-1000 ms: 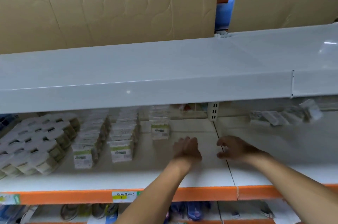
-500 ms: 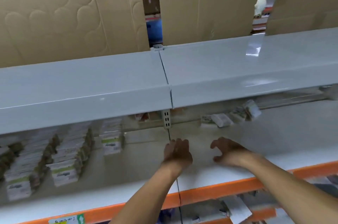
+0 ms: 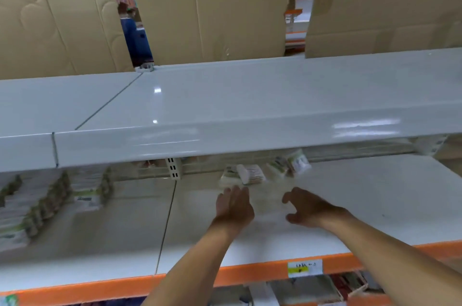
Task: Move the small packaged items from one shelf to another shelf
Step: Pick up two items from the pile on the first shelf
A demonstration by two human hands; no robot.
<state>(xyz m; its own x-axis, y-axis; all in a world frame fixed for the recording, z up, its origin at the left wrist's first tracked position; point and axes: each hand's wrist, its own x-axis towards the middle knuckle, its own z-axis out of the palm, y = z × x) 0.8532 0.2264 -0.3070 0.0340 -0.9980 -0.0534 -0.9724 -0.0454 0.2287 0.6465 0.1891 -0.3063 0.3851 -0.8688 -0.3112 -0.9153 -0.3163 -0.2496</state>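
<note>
Far left of the lower shelf [image 3: 375, 193]: rows of boxed packs [image 3: 45, 203], white with green labels, running front to back. At least three rows; blur prevents an exact count.

Right of the shelf seam: left hand [image 3: 235, 208] reaches in over the shelf surface, back of hand up, fingers straight and together, pointing toward the rear. Holds nothing. Fingertips just short of the nearest packet.

At the shelf's rear, under the upper shelf [image 3: 250, 106]: small packets [image 3: 250, 174], loose in a rough line. About four can be made out, possibly more; blurred. The nearest lies flat with its long axis roughly left-right. The rightmost [image 3: 298, 162] stands tilted, leaning against the back.

Right hand [image 3: 306, 208] hovers near the left one, apart from it, fingers spread and curled claw-like, thumb below. Grips nothing; well short of the packets.

Front edge: orange strip [image 3: 250, 275] with one yellow-white price tag [image 3: 305, 268]. Cardboard sheets [image 3: 212, 6] stand behind the upper shelf, three visible.
</note>
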